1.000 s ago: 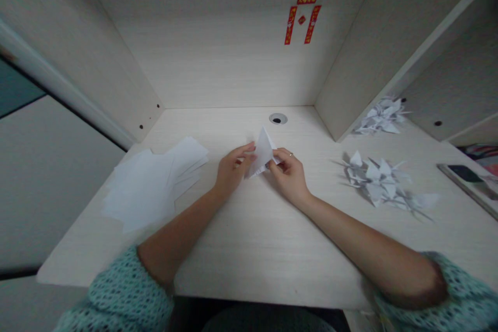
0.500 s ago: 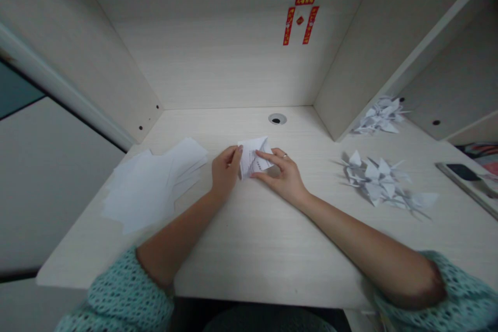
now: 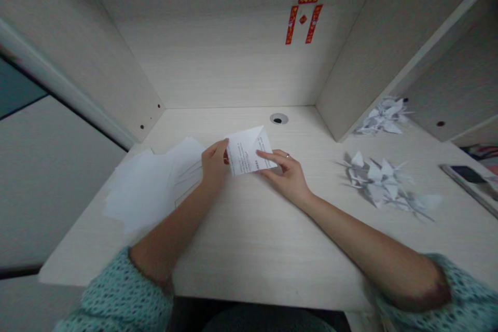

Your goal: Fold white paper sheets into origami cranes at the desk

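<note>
Pinching a creased sheet of printed paper (image 3: 249,151) at its left edge, the left hand (image 3: 213,163) has its fingers (image 3: 221,148) curled together and clamped on the sheet. The right hand (image 3: 284,174) lies flatter, its fingers (image 3: 270,155) slightly apart, their tips resting on the sheet's near right edge without gripping. The sheet sits mid-desk between both hands, opened out with diagonal creases showing, so this looks like an early folding stage. Another fold would call for lining up its edges on a flat stretch and pressing the crease firmly. Just left, the left hand overlaps the edge of a stack of white paper sheets (image 3: 143,187). Open room lies nearer on the pale wood-grain desk (image 3: 252,254), while 2 heaps of folded paper cranes (image 3: 377,181) sit well off to the right.
</note>
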`<state>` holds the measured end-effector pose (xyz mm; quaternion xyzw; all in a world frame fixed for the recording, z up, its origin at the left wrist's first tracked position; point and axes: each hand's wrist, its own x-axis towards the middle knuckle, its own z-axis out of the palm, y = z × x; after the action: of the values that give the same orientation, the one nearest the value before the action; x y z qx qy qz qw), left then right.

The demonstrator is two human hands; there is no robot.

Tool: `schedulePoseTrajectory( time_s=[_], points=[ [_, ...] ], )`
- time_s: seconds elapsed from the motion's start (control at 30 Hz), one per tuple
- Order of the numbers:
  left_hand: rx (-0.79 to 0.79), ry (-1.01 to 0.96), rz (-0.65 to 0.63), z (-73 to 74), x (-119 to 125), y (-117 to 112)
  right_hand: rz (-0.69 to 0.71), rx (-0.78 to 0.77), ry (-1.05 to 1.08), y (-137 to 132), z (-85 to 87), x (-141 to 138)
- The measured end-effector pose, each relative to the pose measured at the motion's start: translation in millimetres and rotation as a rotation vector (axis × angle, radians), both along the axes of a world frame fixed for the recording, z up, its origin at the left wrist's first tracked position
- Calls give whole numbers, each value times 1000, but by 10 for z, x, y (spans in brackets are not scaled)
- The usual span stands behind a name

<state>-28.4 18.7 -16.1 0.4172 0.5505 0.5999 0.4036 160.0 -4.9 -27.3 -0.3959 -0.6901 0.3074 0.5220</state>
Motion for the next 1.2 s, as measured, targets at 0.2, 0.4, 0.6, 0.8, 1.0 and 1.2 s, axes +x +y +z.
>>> schedulePoseTrajectory(
  time_s=[0.2,0.4,0.6,0.8,1.0,1.2],
  points=[
    [-34,-107,-71,9,20,-2,-35,-107,233,0,34,-35],
    [-118,-220,-80,115,76,-38,-117,-325,446,11,72,-53],
    [-107,-199,-163,71,123,-76,-133,-392,594,77,5,-24],
    [20,-8,-175,125,102,-98,-121,-385,559,78,-16,-13],
    [-127,38,-443,174,34,-38,-101,-419,607,109,-32,-9],
    [-127,-71,-365,138,22,-14,-118,-462,664,100,70,-18]
  ],
)
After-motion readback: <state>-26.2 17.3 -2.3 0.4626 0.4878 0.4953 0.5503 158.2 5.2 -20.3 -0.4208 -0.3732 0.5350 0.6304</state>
